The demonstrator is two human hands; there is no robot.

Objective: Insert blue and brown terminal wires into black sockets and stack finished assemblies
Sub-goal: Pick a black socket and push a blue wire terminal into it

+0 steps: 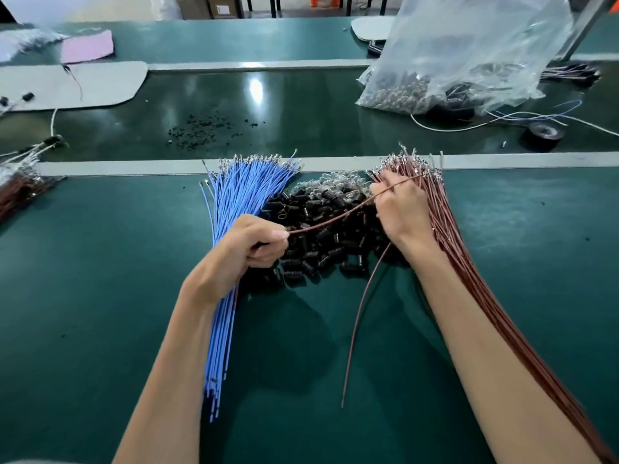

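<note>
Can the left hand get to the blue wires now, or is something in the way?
Probably yes. The blue wires lie right beside and under the left hand, with nothing between them. But that hand pinches one end of a brown wire, so its grip is not free.

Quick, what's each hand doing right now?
Left hand: closed, pinching one end of a brown wire.
Right hand: closed, gripping the same wire.

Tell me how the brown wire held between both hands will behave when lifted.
Probably floppy: the brown wire sags in a curve between the left hand and the right hand. It is likely very light, being thin and held by a mere pinch. Its far end may snag among the terminals of the brown bundle.
</note>
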